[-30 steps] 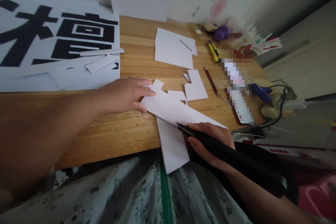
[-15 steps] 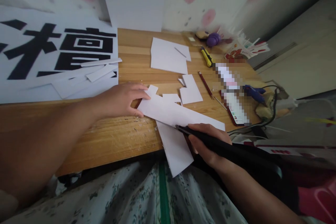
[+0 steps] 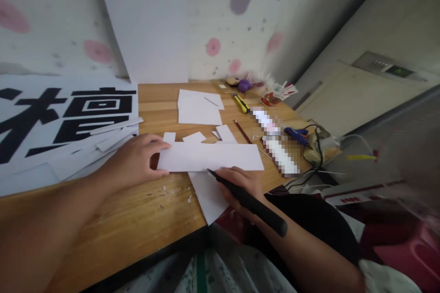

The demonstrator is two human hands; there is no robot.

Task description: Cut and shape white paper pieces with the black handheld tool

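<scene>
Yellow cutter (image 3: pixel 241 103) (purple ball (image 3: pixel 244 85) behind).

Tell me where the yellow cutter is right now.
In the head view, the yellow cutter lies right of centre toward the back of the table, between the large white sheet and the patterned cup.

Toward the back of the wooden table (image 3: pixel 120 224), we saw a yellow-and-black utility knife (image 3: pixel 241 103) near a round purple object (image 3: pixel 244 85), its exact kind hard to make out. A patterned cup of white sticks (image 3: pixel 270 99) stood to their right. Nearer us lay a slim dark-red pencil (image 3: pixel 243 131) and a blue gun-shaped tool (image 3: pixel 296 135), beside crumpled tan wrapping (image 3: pixel 312 152).
</scene>
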